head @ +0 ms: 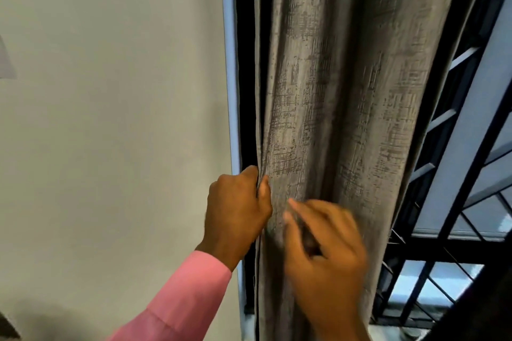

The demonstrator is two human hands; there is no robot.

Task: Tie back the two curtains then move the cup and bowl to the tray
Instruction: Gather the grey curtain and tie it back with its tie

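A grey textured curtain (pixel 346 97) hangs bunched in folds at the left side of a window. My left hand (pixel 238 210), in a pink sleeve, grips the curtain's left edge with closed fingers. My right hand (pixel 327 246) is blurred in front of the lower folds, fingers half curled and touching the fabric; something dark shows between its fingers, too blurred to name. No cup, bowl or tray is in view.
A plain pale wall (pixel 110 119) fills the left half. A light blue window frame (pixel 231 63) runs down beside the curtain. Black metal window bars (pixel 443 174) stand to the right, with a sill at the bottom right.
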